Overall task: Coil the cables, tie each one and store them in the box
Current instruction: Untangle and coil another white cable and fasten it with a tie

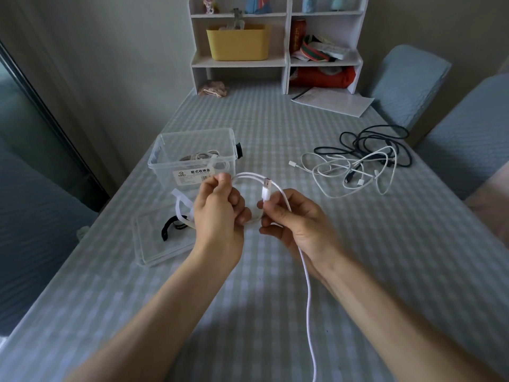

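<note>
Left hand (220,208): fingers curled round the started loop of the white cable (278,191).
Right hand (292,224): pinches the cable below its plug.
Slack: trails toward the viewer — under the right wrist.
Box (192,158): open, just beyond the left hand.

Dim, soft daylight, faint shadows, slight overall blur (wide-angle bending at edges).

A checked table (275,299) is seen bearing a clear box (192,158), its lid (154,244), tangled cables (358,161), papers (333,102) and a shelf unit (286,62).
</note>
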`<state>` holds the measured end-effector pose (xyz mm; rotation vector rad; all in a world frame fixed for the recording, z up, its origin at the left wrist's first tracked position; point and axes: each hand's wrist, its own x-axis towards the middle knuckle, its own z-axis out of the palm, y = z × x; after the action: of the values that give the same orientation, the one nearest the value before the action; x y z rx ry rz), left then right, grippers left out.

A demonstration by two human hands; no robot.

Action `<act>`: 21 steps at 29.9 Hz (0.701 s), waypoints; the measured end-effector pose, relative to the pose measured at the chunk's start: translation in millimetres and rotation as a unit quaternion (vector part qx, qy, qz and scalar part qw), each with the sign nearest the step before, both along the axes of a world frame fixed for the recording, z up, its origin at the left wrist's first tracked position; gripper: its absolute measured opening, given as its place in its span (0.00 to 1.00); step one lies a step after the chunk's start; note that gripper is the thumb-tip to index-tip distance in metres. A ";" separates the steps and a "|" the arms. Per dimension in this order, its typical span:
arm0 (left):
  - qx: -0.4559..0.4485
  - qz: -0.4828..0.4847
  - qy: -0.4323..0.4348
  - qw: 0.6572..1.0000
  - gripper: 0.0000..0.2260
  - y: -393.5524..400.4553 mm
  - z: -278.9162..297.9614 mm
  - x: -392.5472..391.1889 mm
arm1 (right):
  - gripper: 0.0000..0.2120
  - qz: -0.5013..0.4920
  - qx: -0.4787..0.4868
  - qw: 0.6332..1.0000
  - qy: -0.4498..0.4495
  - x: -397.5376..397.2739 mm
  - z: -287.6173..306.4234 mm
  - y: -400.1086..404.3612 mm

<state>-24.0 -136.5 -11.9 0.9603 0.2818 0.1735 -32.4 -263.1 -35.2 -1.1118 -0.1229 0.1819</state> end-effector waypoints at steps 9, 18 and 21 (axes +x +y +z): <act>-0.039 -0.038 0.018 0.998 0.09 3.1 1.2 0.8 | 0.11 -0.082 -0.196 0.972 -0.098 -1.0 -3.5 4.4; -0.102 -0.032 0.023 0.994 0.10 2.5 0.3 -1.0 | 0.10 -0.064 -0.323 0.934 -0.137 -8.6 -5.4 7.0; -0.101 -0.033 0.023 0.994 0.09 2.7 -1.5 -0.7 | 0.09 -0.079 -0.309 0.936 -0.148 -8.0 -4.5 5.9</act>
<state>-24.7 -133.8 -13.4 0.7715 0.3030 0.0605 -40.5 -257.2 -39.7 -1.7700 -0.2550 -0.1055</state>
